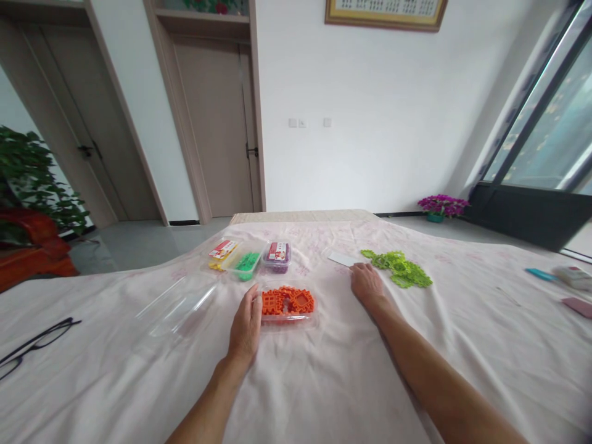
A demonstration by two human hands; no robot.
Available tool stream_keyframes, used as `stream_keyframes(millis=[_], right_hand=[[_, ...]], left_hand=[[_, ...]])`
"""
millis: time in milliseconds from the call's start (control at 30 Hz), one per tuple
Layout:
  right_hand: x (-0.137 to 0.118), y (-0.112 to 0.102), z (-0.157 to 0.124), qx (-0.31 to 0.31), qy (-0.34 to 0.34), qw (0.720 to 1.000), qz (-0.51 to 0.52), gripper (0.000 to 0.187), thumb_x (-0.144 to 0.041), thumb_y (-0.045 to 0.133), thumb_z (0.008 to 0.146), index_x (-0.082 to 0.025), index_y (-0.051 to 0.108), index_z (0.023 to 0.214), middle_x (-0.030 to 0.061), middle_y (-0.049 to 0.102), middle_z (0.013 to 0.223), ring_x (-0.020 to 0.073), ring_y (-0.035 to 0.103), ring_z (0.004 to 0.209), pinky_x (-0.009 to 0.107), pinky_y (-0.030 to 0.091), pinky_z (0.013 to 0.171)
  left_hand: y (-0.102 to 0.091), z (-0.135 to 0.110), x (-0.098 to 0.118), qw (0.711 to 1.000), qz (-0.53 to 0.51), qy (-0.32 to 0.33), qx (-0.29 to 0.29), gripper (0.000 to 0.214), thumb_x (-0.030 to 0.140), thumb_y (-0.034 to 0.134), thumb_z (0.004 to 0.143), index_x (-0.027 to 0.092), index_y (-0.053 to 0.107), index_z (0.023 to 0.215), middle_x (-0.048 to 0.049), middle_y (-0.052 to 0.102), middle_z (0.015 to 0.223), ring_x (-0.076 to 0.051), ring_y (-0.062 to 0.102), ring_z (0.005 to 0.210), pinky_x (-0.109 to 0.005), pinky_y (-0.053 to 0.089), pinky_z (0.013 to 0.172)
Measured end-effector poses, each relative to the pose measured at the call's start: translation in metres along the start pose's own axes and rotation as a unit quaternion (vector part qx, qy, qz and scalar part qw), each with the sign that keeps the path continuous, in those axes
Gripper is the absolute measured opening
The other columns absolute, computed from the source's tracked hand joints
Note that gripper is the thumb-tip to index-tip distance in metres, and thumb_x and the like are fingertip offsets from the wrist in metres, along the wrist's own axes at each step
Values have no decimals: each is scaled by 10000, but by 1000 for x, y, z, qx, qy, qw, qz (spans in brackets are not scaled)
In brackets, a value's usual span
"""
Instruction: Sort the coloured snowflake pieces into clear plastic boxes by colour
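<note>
My left hand (247,324) is closed on the left end of a clear plastic box (290,318) that stands on the cloth. Inside the box lie orange plastic building pieces (287,301), heaped near the rim. Farther forward, my right hand (366,282) has its fingers closed on the near end of a white card (341,258); the fingertips are partly hidden. Just right of that hand, a loose pile of lime-green plastic pieces (401,269) is spread on the cloth.
Behind the orange box stand a labelled box with purple pieces (277,254), a box with green pieces (247,262) and one with yellow pieces (222,251). A clear plastic tray (178,308) and eyeglasses (39,339) lie left. Small items, including a blue one (540,274), lie far right.
</note>
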State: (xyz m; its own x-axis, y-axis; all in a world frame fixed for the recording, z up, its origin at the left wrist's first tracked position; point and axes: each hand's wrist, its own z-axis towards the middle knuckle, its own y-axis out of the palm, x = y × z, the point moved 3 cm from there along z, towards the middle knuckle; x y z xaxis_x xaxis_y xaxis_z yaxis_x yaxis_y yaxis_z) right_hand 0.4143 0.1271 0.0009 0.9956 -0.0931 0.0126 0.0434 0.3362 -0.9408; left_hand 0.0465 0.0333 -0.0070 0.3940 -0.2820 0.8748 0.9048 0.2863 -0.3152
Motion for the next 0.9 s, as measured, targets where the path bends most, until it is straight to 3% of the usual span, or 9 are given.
stream_keyframes(millis=[200, 300, 400, 500, 567, 667, 733, 800, 900], right_hand=[[-2, 0, -4, 9, 19, 1000, -9, 274, -154, 405, 946, -139, 679, 963, 155, 648, 1026, 234, 563, 984, 315, 374, 847], [-6, -5, -8, 57, 15, 998, 7, 242, -169, 410, 944, -151, 650, 966, 148, 639, 1018, 243, 545, 986, 329, 355, 873], [-9, -16, -11, 130, 40, 987, 86, 243, -221, 386, 956, -162, 621, 979, 138, 649, 989, 245, 548, 975, 340, 357, 884], [-17, -32, -10, 201, 71, 942, 260, 270, -331, 375, 958, -175, 592, 999, 115, 668, 969, 228, 581, 922, 337, 402, 848], [-25, -43, -8, 226, 88, 878, 412, 306, -416, 391, 937, -180, 575, 1000, 94, 676, 925, 206, 601, 838, 325, 445, 788], [-47, -53, -7, 183, 100, 769, 604, 371, -521, 460, 871, -177, 580, 942, 34, 641, 749, 152, 553, 611, 271, 453, 589], [-66, -54, -10, 99, 86, 734, 666, 385, -547, 517, 823, -173, 595, 871, -11, 575, 635, 111, 460, 485, 232, 372, 462], [-85, -51, -16, 13, 62, 733, 678, 371, -530, 526, 810, -169, 609, 831, -38, 525, 571, 90, 393, 425, 218, 299, 409], [-105, -46, -25, -44, 19, 776, 629, 322, -450, 486, 834, -168, 641, 826, -27, 555, 582, 103, 452, 460, 217, 336, 442]], left_hand=[[0, 0, 1, 1000, 2, 8, 4, 420, 449, 383, 981, 234, 526, 1312, -91, 571, 1367, -215, 517, 1287, -412, 410, 1093], [-1, 0, 0, 1000, 5, 1, 4, 423, 448, 383, 981, 236, 522, 1319, -89, 569, 1370, -216, 518, 1286, -413, 408, 1093], [0, 0, 1, 1000, 1, -6, -4, 432, 448, 374, 983, 231, 511, 1331, -93, 558, 1380, -213, 516, 1285, -420, 397, 1103], [0, -1, 2, 1000, -3, -7, -5, 432, 443, 377, 983, 226, 510, 1332, -98, 556, 1380, -215, 504, 1295, -434, 379, 1117], [0, -1, 2, 1000, -4, 2, 2, 425, 438, 384, 981, 226, 517, 1325, -101, 560, 1375, -219, 505, 1295, -440, 379, 1117], [0, -1, 1, 1000, -3, 17, 17, 418, 427, 389, 982, 222, 520, 1322, -103, 576, 1352, -218, 525, 1273, -434, 397, 1104], [-2, -1, 0, 999, 9, 23, 31, 412, 423, 381, 984, 216, 529, 1308, -103, 588, 1331, -216, 538, 1256, -427, 409, 1095], [-3, -1, 1, 998, 32, 34, 44, 397, 419, 364, 988, 219, 550, 1276, -95, 604, 1302, -216, 550, 1238, -426, 416, 1086], [-6, -3, 6, 995, 70, 49, 48, 378, 413, 333, 994, 238, 576, 1224, -71, 630, 1254, -211, 569, 1207, -416, 436, 1060]])
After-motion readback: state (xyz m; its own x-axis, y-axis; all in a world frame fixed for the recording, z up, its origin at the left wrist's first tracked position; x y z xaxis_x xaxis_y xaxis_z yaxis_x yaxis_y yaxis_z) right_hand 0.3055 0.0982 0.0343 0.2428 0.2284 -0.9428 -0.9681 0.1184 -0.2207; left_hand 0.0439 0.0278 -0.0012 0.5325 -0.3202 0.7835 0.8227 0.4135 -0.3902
